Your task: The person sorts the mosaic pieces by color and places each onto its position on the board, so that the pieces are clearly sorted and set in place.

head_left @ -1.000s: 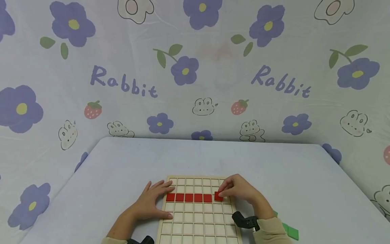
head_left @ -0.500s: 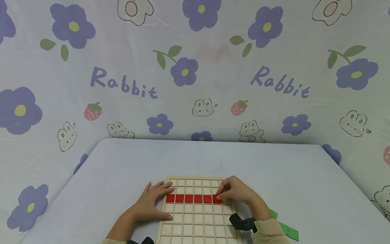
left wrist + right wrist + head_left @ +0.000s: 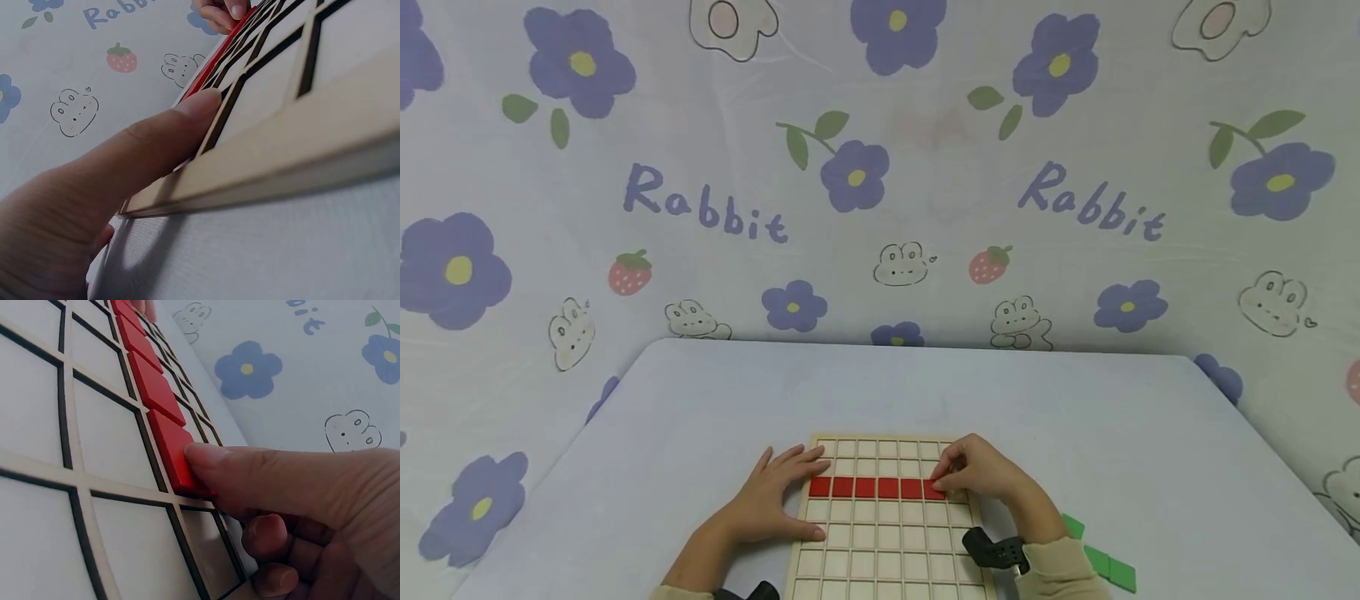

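A wooden grid board lies on the white table, with a row of red square tiles across one of its upper rows. My right hand pinches the rightmost red tile between thumb and index finger. That tile sits in its cell, level with its neighbours in the right wrist view; the fingertips hide its right end. One more cell of the row lies to its right, partly under the hand. Along the board's left edge my left hand rests with spread fingers, its thumb on the frame.
Several green tiles lie on the table right of the board, partly hidden by the right sleeve. Behind the table hangs a cloth printed with flowers and rabbits. A black strap with a device is on the right wrist.
The rightmost red tile, held by my right hand, has moved slightly left and down into its cell beside the others. My left hand has stayed in place.
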Demonstrator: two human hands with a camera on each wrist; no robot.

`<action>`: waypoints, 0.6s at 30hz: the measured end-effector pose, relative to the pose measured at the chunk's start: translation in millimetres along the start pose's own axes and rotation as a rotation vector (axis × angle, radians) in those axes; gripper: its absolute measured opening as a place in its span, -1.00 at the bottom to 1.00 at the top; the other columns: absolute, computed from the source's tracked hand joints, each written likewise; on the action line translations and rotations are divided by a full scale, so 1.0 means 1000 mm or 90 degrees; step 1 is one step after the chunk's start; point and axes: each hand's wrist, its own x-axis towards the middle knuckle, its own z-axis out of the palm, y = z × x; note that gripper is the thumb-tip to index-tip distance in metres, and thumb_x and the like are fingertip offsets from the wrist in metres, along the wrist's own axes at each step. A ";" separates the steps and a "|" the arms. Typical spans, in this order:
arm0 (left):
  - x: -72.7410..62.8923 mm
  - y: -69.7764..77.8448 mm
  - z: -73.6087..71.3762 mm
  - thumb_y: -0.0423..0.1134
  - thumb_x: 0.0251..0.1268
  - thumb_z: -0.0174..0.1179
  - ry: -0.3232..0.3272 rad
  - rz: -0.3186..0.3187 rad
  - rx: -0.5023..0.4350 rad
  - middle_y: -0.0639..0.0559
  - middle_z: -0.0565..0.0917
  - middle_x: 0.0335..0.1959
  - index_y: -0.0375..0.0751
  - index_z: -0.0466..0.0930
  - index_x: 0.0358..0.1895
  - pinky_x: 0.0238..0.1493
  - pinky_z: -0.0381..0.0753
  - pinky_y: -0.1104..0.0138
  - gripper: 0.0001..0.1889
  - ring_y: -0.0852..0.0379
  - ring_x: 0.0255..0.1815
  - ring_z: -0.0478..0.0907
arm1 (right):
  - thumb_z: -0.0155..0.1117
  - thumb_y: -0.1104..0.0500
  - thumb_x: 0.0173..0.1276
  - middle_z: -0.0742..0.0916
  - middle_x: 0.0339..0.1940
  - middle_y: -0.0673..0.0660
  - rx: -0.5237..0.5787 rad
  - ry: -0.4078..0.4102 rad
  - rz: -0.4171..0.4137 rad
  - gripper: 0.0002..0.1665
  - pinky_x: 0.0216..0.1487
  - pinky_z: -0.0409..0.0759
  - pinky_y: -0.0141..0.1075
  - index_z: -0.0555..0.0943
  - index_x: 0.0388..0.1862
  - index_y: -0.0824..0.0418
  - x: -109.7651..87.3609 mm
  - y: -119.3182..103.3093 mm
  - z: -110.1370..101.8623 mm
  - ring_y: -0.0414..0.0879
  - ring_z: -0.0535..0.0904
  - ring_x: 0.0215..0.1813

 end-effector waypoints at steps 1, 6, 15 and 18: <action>-0.001 0.000 0.000 0.29 -0.29 0.40 -0.001 0.001 0.001 -0.01 0.29 0.41 -0.01 0.38 0.29 0.36 -0.29 -0.28 -0.07 -0.22 0.45 0.08 | 0.39 0.30 0.09 0.69 -0.50 0.12 -0.006 0.001 0.001 -0.90 -0.54 0.40 -0.47 0.68 -0.43 0.35 0.000 0.000 0.000 -0.26 0.41 -0.54; -0.001 -0.001 0.000 0.29 -0.29 0.40 -0.011 -0.011 0.005 0.00 0.29 0.41 0.00 0.37 0.30 0.37 -0.30 -0.27 -0.06 -0.20 0.46 0.07 | 0.40 0.27 0.10 0.71 -0.44 0.10 -0.022 0.015 0.008 -0.86 -0.47 0.48 -0.43 0.69 -0.39 0.34 -0.001 -0.005 0.000 -0.21 0.49 -0.45; 0.001 0.000 0.002 0.32 -0.30 0.39 -0.006 -0.018 0.004 0.05 0.29 0.41 0.03 0.38 0.30 0.38 -0.30 -0.25 -0.06 -0.17 0.47 0.07 | 0.41 0.12 0.10 0.72 -0.30 0.18 -0.044 0.059 0.019 -0.63 -0.57 0.33 -0.43 0.67 -0.15 0.32 -0.025 -0.022 -0.025 -0.26 0.30 -0.57; 0.002 0.001 0.001 0.30 -0.29 0.40 -0.004 -0.013 0.004 0.01 0.30 0.40 0.00 0.39 0.29 0.37 -0.29 -0.27 -0.07 -0.20 0.46 0.08 | 0.43 0.11 0.08 0.70 -0.33 0.17 -0.040 0.062 0.032 -0.58 -0.56 0.37 -0.43 0.66 -0.11 0.31 -0.037 -0.024 -0.033 -0.25 0.34 -0.55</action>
